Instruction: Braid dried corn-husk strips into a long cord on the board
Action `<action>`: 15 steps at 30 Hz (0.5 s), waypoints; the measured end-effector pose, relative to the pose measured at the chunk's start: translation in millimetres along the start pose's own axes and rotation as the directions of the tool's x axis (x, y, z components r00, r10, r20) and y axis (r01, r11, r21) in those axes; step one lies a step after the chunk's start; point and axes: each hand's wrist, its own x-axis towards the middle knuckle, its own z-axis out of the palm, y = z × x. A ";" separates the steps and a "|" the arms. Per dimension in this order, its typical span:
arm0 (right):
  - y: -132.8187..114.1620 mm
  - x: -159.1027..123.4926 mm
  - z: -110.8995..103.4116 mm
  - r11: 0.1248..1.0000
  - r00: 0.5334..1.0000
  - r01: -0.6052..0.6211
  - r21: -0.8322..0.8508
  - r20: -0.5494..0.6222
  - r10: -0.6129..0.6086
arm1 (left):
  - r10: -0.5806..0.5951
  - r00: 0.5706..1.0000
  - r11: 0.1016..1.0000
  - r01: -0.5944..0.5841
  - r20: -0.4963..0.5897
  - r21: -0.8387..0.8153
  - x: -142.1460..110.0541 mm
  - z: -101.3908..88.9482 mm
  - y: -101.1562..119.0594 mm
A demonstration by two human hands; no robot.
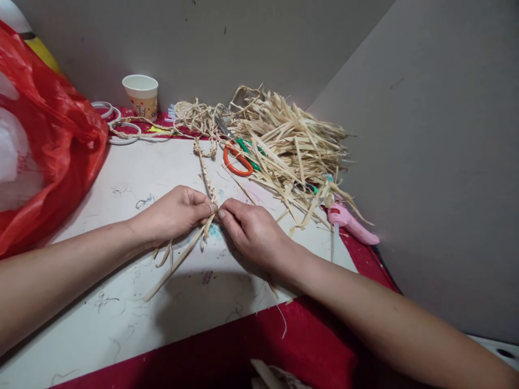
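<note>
Straw braid (206, 173) where?
Mid white tabletop (121, 319), running away from the person.
Hands?
Left hand (178, 214) pinches its near end; right hand (259, 235) pinches alongside, thumb against forefinger.
Pose?
Forearms (68, 275) angled inward, fingertips almost meeting.

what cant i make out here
All in the head view:
Braid, where pinched: hidden by the left hand.
What the right hand pinches: too small to tell.
Cup's inside bottom: hidden by its near wall.
Bag's far side: cut off by the left edge.
</note>
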 end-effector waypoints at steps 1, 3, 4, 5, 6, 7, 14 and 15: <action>-0.1 0.3 -0.8 0.998 1.000 0.004 -0.067 0.018 -0.003 | 0.003 1.000 1.000 -0.003 0.005 0.001 -0.1 0.1 0.1; -1.0 1.3 -1.8 0.988 0.999 0.007 -0.154 0.050 0.001 | 0.000 1.000 1.000 -0.001 0.008 0.010 -0.4 0.1 0.6; -1.3 2.0 -2.0 0.984 0.998 0.007 -0.178 0.059 0.004 | -0.006 1.000 1.000 0.006 0.006 0.015 -0.4 0.0 1.0; -1.3 2.9 -2.1 0.982 0.998 0.008 -0.190 0.065 0.004 | -0.014 1.000 1.000 0.014 0.006 0.018 -0.4 -0.2 1.4; -0.8 3.8 -2.2 0.982 0.998 0.015 -0.188 0.070 -0.001 | -0.021 1.000 1.000 0.021 0.010 0.017 -0.3 -0.5 1.9; 0.2 4.9 -2.3 0.985 0.997 0.026 -0.171 0.076 -0.013 | -0.028 0.999 1.000 0.028 0.018 0.011 -0.1 -0.8 2.3; 14.3 11.1 -8.2 0.972 0.965 0.151 0.181 0.184 -0.185 | -0.072 0.995 0.996 0.076 0.073 -0.049 2.0 -3.7 5.2; 15.7 11.8 -9.5 0.963 0.959 0.157 0.217 0.198 -0.201 | -0.084 0.993 0.995 0.088 0.079 -0.053 2.4 -4.5 5.1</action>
